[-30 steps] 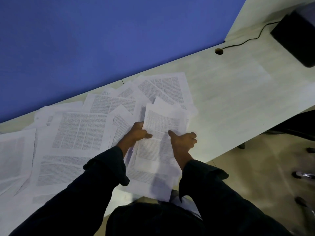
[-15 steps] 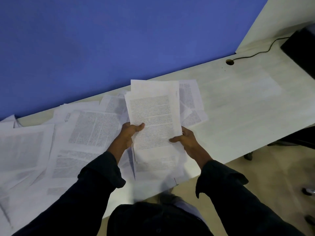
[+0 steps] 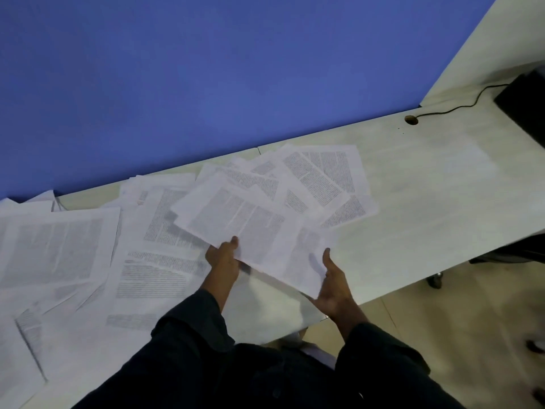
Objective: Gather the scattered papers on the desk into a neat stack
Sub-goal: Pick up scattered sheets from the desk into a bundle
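Both of my hands hold a bundle of printed sheets (image 3: 253, 228) above the pale desk (image 3: 427, 202), turned so it slants from upper left to lower right. My left hand (image 3: 222, 258) pinches its near left edge, thumb on top. My right hand (image 3: 333, 278) cups the bundle's lower right corner from beneath. Several loose printed pages (image 3: 321, 175) fan out on the desk just beyond the bundle. More scattered pages (image 3: 53, 249) cover the desk to the left, and another page (image 3: 159, 273) lies beside my left wrist.
A blue partition wall (image 3: 206, 69) runs along the desk's far edge. At the far right a black device (image 3: 525, 104) stands with a cable (image 3: 460, 106) leading to a grommet hole (image 3: 411, 119). Chair castors (image 3: 436, 281) and tiled floor show past the desk's near edge.
The bundle, held upright half a second ago, has turned and tilted to a slanted, flatter pose. My right hand slid to its lower right corner, and the view has shifted.
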Available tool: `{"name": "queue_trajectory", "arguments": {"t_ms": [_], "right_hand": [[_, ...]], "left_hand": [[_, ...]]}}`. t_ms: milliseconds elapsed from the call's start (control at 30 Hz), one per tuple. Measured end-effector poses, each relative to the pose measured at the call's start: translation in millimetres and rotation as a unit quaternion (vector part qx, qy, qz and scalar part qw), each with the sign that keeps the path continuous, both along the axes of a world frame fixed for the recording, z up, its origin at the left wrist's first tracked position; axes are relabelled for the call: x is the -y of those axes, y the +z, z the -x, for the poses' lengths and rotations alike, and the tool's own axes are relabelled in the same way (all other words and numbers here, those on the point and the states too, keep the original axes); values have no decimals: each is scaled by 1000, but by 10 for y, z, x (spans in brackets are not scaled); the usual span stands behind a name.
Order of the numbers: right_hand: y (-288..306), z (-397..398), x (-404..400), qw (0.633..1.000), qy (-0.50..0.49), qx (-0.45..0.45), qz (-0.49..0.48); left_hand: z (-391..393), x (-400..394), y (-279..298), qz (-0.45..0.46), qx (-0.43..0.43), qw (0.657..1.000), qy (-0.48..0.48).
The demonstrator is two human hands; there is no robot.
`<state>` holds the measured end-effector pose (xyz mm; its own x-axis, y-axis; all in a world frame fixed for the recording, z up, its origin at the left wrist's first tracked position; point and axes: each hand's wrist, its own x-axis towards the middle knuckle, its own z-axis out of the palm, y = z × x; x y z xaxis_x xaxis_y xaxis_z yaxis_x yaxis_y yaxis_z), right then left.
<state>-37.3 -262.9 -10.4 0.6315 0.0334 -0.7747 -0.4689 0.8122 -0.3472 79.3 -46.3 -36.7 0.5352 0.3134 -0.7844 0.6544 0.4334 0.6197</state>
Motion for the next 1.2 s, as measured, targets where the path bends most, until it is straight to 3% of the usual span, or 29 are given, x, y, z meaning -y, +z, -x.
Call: {"name": "queue_trajectory", "arguments": {"t_ms": [100,233,300,400,533,600,800,867,967,1033,1100,1167,1200], "right_hand": [[-282,-50,-108,996,34,1,86],[-350,-82,-96,971,85,-57,214],[-276,-86,-194,969,134,-43,205],[-199,-154,-365,957,248,1,151],[-242,-433,-148,974,132,28,182],[-212,-662,-32,967,124,67,212],[69,-1447,-412,907,326,96,248],[26,-1591,-621,900,341,142,233],[-86,-1674,-767,908,297,126,267],[-162,-1699,-707,898,271,75,340],[-242,-1716,-593,903,208,15,376],[-212,-1715,-505,911,130,-40,390],[-176,-1706,-464,906,114,-67,402]], "left_hand": [[203,-92,-41,66,-21,993,-97],[253,-381,-114,106,-14,986,-128],[200,-429,-134,111,1,984,-137],[47,-406,-99,49,11,982,-183],[-310,-671,-62,-12,24,969,-247],[-447,-861,4,-23,24,958,-286],[-667,-1112,224,-36,31,903,-427],[-712,-1064,268,11,59,900,-432],[-759,-965,251,33,70,928,-363],[-776,-949,127,-31,79,950,-302],[-791,-1042,-57,-226,92,940,-240],[-801,-1227,-129,-428,93,867,-238],[-828,-1333,-149,-482,86,830,-268]]}}
